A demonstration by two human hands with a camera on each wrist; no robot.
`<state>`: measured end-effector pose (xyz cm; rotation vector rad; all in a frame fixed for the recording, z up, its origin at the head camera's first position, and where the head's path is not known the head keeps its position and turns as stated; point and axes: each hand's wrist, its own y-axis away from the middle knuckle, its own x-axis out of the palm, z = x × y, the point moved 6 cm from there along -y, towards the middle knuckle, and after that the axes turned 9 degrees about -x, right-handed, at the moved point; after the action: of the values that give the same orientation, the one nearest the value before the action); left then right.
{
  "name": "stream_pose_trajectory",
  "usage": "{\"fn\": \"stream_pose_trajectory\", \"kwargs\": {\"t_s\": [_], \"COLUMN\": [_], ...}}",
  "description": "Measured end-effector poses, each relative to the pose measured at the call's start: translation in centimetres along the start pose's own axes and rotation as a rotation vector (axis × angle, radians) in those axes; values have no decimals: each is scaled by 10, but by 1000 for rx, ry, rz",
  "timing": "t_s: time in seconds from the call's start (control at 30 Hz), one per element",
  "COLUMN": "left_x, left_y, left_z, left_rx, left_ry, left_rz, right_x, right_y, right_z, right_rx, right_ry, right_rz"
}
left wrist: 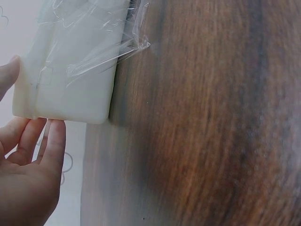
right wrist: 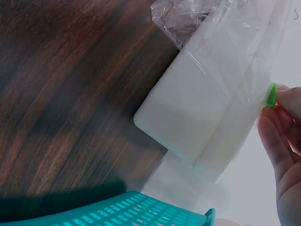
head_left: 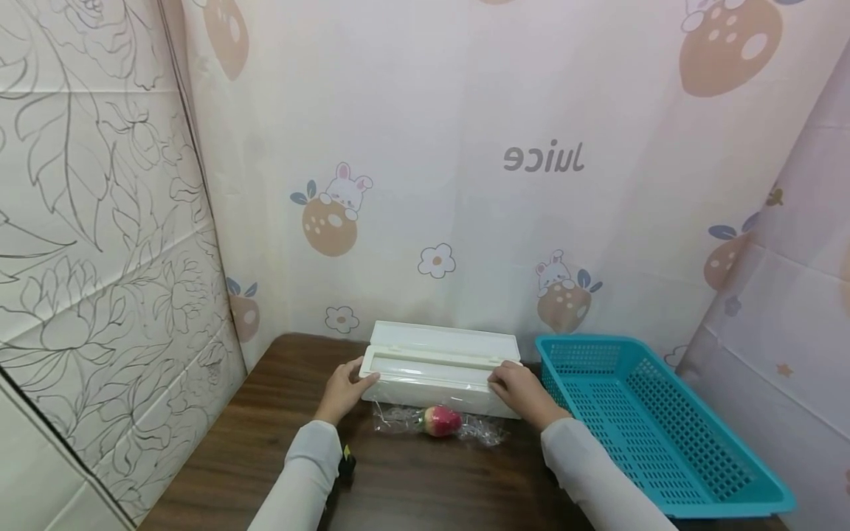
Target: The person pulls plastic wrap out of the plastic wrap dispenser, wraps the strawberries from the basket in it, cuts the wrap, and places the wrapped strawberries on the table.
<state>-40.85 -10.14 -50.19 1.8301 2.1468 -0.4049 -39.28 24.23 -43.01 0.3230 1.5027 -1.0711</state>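
A white cling film dispenser lies across the table with its lid raised at the back. My left hand grips its left end, the thumb at the top edge and the fingers against the end face. At the right end, my right hand pinches a small green slider between thumb and fingers. Clear film hangs over the front of the dispenser down to the table. A red fruit with a pale green end lies on or under that film; which one I cannot tell.
A teal plastic basket stands right of the dispenser, close to my right forearm. Beside my left sleeve lies a small black object with a yellow tip, partly hidden. Patterned cloth rises behind the brown wooden table.
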Motion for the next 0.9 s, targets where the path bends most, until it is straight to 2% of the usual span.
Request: {"fn": "stream_pose_trajectory", "kwargs": {"t_s": [0.47, 0.9], "left_x": [1, 1], "left_y": [-2, -3], "left_z": [1, 4], "left_rx": [2, 17], "left_ry": [-19, -15], "left_rz": [1, -4], "right_x": [5, 13], "right_y": [-6, -11], "right_z": [4, 11], "right_rx": [36, 53], "right_ry": [-26, -55], "right_rz": [46, 34]}}
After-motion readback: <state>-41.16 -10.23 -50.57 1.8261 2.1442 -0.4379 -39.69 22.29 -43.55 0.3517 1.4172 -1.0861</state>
